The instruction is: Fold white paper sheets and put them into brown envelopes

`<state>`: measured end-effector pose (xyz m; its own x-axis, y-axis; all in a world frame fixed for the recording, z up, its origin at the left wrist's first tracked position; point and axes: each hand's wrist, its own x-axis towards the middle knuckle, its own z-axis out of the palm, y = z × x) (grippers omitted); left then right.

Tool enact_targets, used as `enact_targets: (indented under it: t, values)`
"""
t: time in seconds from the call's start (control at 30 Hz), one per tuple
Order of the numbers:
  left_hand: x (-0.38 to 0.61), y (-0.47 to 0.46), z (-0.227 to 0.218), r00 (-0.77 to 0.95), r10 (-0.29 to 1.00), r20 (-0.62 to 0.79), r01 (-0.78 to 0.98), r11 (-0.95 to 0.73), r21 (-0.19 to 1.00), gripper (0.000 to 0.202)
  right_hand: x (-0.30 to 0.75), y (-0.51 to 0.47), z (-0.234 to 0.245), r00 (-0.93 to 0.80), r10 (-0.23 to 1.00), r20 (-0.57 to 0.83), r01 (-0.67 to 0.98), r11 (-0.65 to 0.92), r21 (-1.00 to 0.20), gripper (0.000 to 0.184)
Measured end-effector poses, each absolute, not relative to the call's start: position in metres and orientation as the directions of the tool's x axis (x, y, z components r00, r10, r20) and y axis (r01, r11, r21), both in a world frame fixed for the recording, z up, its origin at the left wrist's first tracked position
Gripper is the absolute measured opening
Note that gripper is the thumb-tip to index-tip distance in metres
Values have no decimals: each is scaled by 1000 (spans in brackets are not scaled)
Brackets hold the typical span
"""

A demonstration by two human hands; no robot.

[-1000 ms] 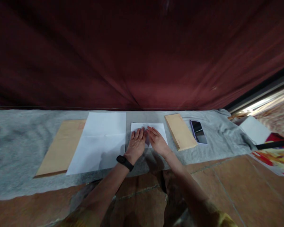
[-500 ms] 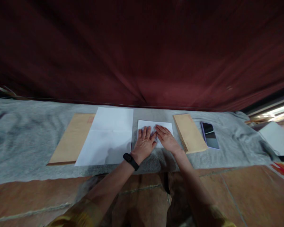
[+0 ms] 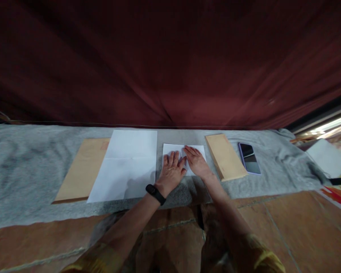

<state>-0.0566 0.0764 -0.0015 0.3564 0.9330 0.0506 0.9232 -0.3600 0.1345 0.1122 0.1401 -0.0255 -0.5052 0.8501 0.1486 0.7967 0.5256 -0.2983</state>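
Observation:
A folded sheet of white paper (image 3: pixel 174 147) lies on the grey cloth, partly hidden by both hands. My left hand (image 3: pixel 171 170), with a black band on its wrist, rests flat on the paper's left part, fingers spread. Flat on the right part is my right hand (image 3: pixel 196 161), its fingers stretched out and close together, pointing up and left. Left of the hands lies a larger white sheet (image 3: pixel 127 167) with a crease across its middle. It overlaps a brown envelope (image 3: pixel 81 170). To the right is a stack of brown envelopes (image 3: pixel 226 157).
A phone (image 3: pixel 250 159) in a purple case lies right of the stack. The grey cloth (image 3: pixel 31 170) covers the long surface. Behind it hangs a dark red curtain (image 3: pixel 170 76); tiled floor (image 3: pixel 267 227) shows below. A white object (image 3: pixel 328 157) stands at far right.
My right hand's fingertips have shifted slightly toward the paper's upper edge. My left hand stays flat on the paper. The whole view has shifted slightly.

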Motion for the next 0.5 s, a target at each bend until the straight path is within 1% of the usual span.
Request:
enact_targets:
  t: [0.2,0.5]
  values:
    - [-59,78,-7,353,935,22,923,-352,158,55,112,117,-24,-469,869,154,828,494,-265,50]
    - [-62,80,-7,350,937,2,929,-347,131,57,128,104,-25,-451,878,159,841,478,-252,47]
